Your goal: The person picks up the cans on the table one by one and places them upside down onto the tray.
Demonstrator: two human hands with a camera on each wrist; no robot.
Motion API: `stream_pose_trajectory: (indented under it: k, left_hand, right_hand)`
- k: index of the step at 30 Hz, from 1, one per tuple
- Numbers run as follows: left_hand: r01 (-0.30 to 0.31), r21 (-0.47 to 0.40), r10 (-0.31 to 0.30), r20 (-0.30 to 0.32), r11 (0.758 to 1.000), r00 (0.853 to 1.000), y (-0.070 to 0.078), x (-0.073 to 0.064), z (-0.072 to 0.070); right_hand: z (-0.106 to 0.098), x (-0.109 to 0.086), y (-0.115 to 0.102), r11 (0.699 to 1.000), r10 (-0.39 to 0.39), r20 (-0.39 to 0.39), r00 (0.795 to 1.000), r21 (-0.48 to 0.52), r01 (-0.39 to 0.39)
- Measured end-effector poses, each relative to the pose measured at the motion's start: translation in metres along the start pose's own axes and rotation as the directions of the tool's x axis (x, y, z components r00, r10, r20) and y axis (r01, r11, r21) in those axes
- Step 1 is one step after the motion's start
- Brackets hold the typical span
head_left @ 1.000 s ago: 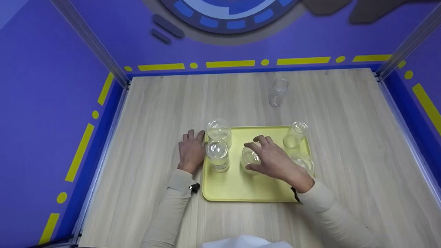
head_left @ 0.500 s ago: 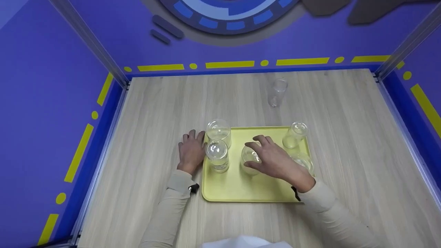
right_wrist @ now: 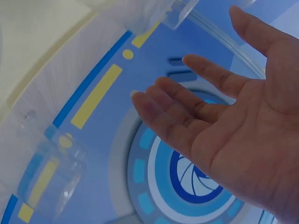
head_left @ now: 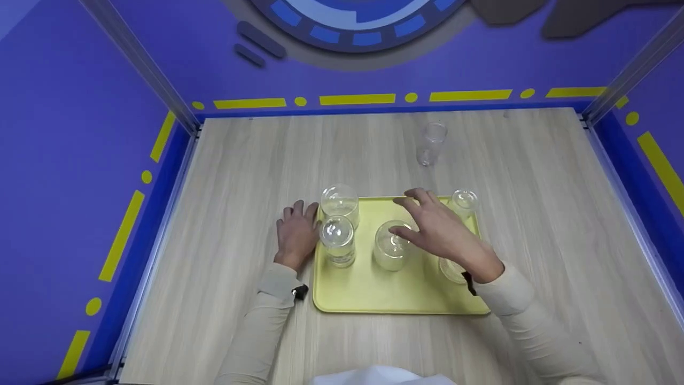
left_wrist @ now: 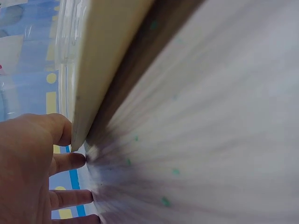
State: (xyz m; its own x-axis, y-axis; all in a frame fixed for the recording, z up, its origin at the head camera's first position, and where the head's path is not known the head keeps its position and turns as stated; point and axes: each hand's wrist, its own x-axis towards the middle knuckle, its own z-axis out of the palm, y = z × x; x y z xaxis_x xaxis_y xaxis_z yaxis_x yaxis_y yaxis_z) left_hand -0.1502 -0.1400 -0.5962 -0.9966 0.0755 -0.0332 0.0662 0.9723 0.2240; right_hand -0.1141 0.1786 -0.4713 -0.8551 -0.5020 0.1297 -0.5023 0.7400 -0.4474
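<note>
A yellow tray (head_left: 374, 297) carries several clear glasses. My left hand (head_left: 297, 235) rests at its left edge; in the left wrist view the thumb (left_wrist: 60, 129) touches the tray's side and the fingertips reach the tabletop. Over the tray, my right hand (head_left: 443, 230) is spread and holds nothing, its thumb overlapping the middle glass (head_left: 389, 258) from above. That glass stands on the tray. At the left are a wide glass (head_left: 340, 200) and, in front of it, a narrower glass (head_left: 337, 243). My right hand and wrist partly hide a rear right glass (head_left: 464, 200) and a front right glass (head_left: 451, 274).
Behind the tray, a tall clear glass (head_left: 432, 143) stands on the wooden table (head_left: 256, 160). Blue printed walls (head_left: 176, 64) enclose the table at the back and both sides. White cloth (head_left: 382, 376) shows at the near edge.
My right hand has come off the middle glass and shifted away and to the right, with the fingers apart. The glass stays in place. My left hand has not moved.
</note>
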Motion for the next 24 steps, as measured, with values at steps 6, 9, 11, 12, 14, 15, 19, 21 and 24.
stream_pose_trajectory:
  k: [6,9,11,12,14,15,19,21,24]
  left_hand:
    - [-0.006,0.022,0.006,0.0,1.0,1.0,0.0,0.0,0.0]
    - [-0.01,0.021,0.01,-0.003,1.0,1.0,0.0,0.0,0.0]
    - [-0.01,0.022,0.01,-0.002,1.0,1.0,0.0,0.0,0.0]
    - [-0.008,0.024,0.008,0.003,1.0,1.0,0.0,0.0,0.0]
    - [-0.005,0.027,0.005,0.006,1.0,1.0,0.0,0.0,0.0]
    - [-0.004,0.029,0.003,0.01,1.0,1.0,0.0,0.0,0.001]
    - [-0.007,0.029,0.007,0.005,1.0,1.0,0.0,0.0,0.0]
    - [-0.007,0.028,0.007,0.002,1.0,1.0,0.0,0.0,0.001]
    - [-0.005,0.023,0.005,-0.008,1.0,1.0,0.0,-0.001,0.001]
  right_hand:
    - [-0.014,0.009,0.009,1.0,0.006,-0.037,0.999,-0.004,-0.006]
    - [-0.02,0.013,0.013,1.0,0.023,-0.039,0.999,-0.01,-0.023]
    - [-0.023,0.016,0.015,0.999,0.035,-0.038,0.999,-0.01,-0.035]
    - [-0.025,0.017,0.016,0.999,0.037,-0.038,0.999,-0.012,-0.038]
    - [-0.027,0.02,0.018,0.999,0.036,-0.037,0.999,-0.013,-0.037]
    - [-0.028,0.021,0.019,0.999,0.036,-0.037,0.999,-0.013,-0.037]
    - [-0.032,0.025,0.024,0.999,0.052,-0.029,0.998,-0.005,-0.052]
    - [-0.034,0.027,0.026,0.998,0.067,-0.022,0.998,0.008,-0.067]
    - [-0.036,0.029,0.029,0.997,0.075,-0.022,0.997,0.023,-0.075]
